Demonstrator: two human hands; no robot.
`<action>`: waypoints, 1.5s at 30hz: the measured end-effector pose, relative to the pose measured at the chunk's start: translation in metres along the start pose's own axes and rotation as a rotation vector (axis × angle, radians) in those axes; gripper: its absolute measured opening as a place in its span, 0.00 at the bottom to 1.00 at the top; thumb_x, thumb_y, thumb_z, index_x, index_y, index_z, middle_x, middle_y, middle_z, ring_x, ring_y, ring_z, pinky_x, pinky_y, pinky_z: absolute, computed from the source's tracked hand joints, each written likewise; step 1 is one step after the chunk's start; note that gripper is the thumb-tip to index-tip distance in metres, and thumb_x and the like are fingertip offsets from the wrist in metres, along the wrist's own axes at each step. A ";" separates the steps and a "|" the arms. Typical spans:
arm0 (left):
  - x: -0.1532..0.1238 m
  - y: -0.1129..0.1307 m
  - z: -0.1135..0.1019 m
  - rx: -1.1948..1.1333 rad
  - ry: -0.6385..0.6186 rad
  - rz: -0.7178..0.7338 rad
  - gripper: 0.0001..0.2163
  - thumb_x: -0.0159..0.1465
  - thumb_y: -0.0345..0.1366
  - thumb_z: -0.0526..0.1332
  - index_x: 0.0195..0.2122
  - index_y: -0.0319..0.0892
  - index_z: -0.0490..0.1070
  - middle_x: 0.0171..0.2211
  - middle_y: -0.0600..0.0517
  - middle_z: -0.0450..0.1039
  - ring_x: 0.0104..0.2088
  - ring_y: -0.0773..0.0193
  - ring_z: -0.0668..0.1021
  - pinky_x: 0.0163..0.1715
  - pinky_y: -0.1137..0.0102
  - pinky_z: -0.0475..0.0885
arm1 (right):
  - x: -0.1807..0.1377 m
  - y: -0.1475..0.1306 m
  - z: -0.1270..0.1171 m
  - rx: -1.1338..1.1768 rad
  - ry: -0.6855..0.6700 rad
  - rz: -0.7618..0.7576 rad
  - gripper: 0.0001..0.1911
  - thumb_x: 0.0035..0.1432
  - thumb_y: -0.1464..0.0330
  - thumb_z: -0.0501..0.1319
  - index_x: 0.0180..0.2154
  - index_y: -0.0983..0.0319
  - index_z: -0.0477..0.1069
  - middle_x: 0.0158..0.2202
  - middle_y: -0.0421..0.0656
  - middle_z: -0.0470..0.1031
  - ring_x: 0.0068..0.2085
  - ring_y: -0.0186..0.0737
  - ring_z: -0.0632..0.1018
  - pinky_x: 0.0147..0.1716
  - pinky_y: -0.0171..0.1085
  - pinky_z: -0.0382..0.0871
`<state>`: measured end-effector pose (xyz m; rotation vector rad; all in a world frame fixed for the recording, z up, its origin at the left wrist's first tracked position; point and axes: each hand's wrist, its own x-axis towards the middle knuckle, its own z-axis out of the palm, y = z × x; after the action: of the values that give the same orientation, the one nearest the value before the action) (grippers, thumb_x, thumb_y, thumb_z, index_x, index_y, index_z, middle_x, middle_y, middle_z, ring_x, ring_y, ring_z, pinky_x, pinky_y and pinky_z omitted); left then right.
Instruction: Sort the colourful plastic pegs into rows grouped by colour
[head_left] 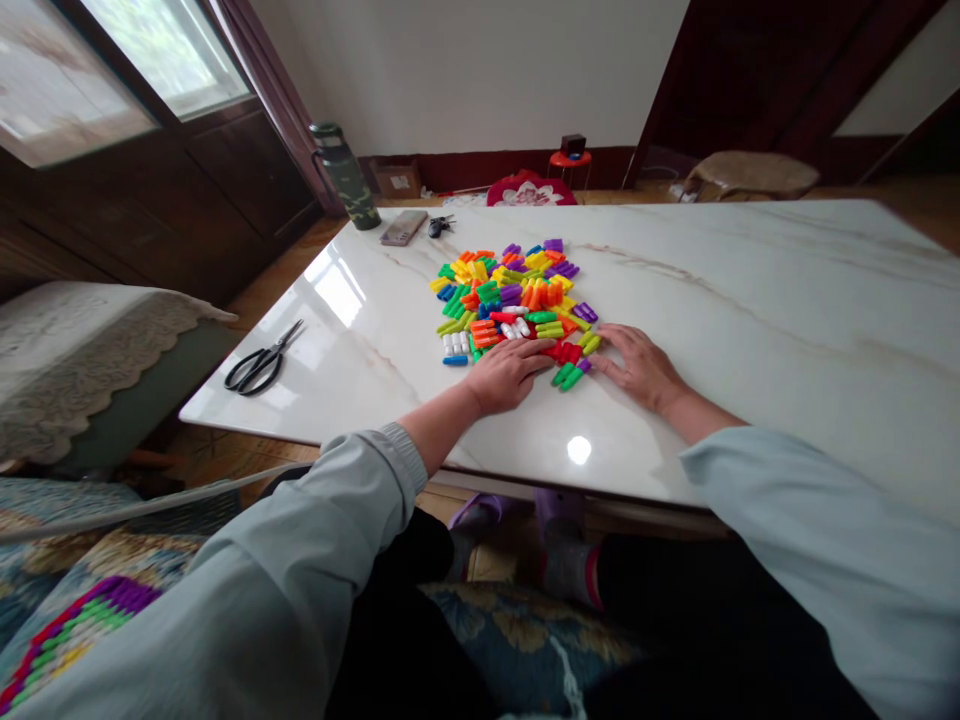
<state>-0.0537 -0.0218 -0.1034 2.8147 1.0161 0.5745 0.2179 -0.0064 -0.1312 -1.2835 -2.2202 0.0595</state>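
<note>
A heap of small plastic pieces (541, 293) in many bright colours lies on the white marbled table (750, 300). Many look like short rounded tubes joined side by side. My left hand (510, 376) rests at the heap's near edge, fingers stretched out over red and green pieces. On the heap's right side is my right hand (639, 368), fingers apart, its tips by yellow-green pieces (589, 342) and a green and purple piece (571, 376). Neither hand is gripping anything that I can see. What lies beneath the left fingers is hidden.
Black-handled scissors (264, 362) lie toward the table's left edge. At the far left corner are a camouflage flask (346, 178), a phone (403, 228) and keys (441, 226). Beyond the table stand a red stool (570, 160) and a brown round stool (754, 175).
</note>
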 end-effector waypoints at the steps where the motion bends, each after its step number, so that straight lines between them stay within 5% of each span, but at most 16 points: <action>1: 0.000 0.000 0.000 0.003 0.002 0.002 0.19 0.64 0.30 0.52 0.55 0.48 0.70 0.63 0.53 0.63 0.59 0.58 0.68 0.60 0.60 0.62 | 0.000 0.000 0.000 -0.002 0.002 0.000 0.24 0.62 0.53 0.54 0.53 0.60 0.69 0.54 0.51 0.71 0.56 0.54 0.70 0.57 0.54 0.64; 45: 0.000 0.000 -0.001 -0.025 -0.005 -0.014 0.21 0.62 0.29 0.54 0.55 0.48 0.70 0.63 0.53 0.63 0.59 0.59 0.68 0.60 0.62 0.61 | 0.000 0.000 -0.002 0.006 -0.005 -0.003 0.23 0.62 0.53 0.54 0.52 0.61 0.69 0.53 0.52 0.72 0.56 0.53 0.70 0.57 0.53 0.65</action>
<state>-0.0544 -0.0217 -0.1028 2.7841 1.0202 0.5747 0.2185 -0.0066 -0.1295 -1.2775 -2.2242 0.0683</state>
